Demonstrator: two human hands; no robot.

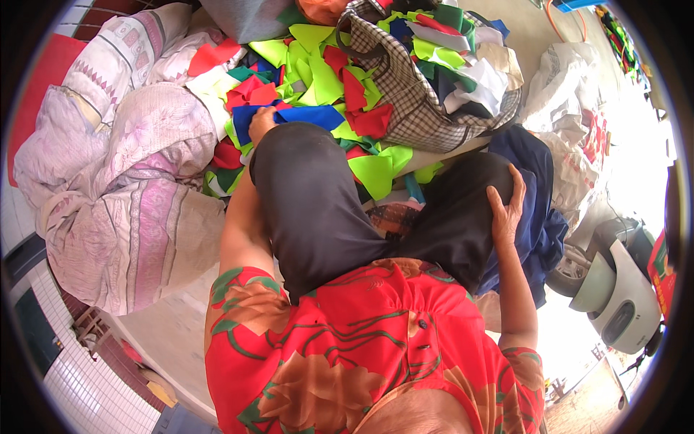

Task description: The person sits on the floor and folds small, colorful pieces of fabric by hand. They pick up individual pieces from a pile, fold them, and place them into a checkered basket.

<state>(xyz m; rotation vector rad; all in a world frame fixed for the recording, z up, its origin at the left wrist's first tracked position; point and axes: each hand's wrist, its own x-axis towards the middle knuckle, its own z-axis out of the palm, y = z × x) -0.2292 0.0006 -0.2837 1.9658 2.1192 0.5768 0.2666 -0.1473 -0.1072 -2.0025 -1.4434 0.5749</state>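
- Left hand point(262, 121), upper centre-left of the frame, reached into the heap of cloth scraps point(318, 79); fingers closed on a blue scrap point(307, 116).
- Right hand point(506, 206), right of centre, lay flat on the right knee point(463, 210); fingers pressed together, curved over dark trousers.
- Checked bag point(412, 101), top centre, stuffed with more scraps, touching the heap.
- Pink patterned bundle point(123, 181) at left, just beside the heap.
- Dark blue cloth point(538, 217) beside the right knee.

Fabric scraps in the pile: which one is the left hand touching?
The left hand rests on the blue scrap lying beside the knee. The scraps around it are mostly red and lime green, and the hand touches none of those.
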